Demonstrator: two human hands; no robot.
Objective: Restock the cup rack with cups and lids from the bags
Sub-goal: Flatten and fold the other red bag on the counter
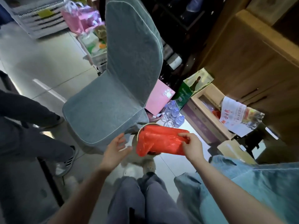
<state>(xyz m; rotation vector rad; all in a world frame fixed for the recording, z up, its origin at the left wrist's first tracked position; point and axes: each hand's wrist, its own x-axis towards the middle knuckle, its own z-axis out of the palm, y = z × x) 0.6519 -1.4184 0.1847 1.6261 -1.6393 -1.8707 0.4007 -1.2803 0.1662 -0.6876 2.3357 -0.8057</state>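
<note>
A red plastic bag (159, 140) hangs in the air over a round metal-rimmed bin (146, 126) by the chair's front corner. My right hand (191, 147) pinches the bag's right end between thumb and fingers. My left hand (115, 150) is just left of the bag with fingers spread and relaxed, touching nothing. What is inside the bag is hidden. No cup rack, cups or lids show in this view.
A grey-green upholstered chair (116, 88) stands directly ahead. Right of it lie a pink box (159, 98), water bottles (175, 113), a green bag (191, 87) and open cardboard boxes (208, 112). Another person's legs (32, 126) are at the left. Wooden cabinets (252, 62) stand at the right.
</note>
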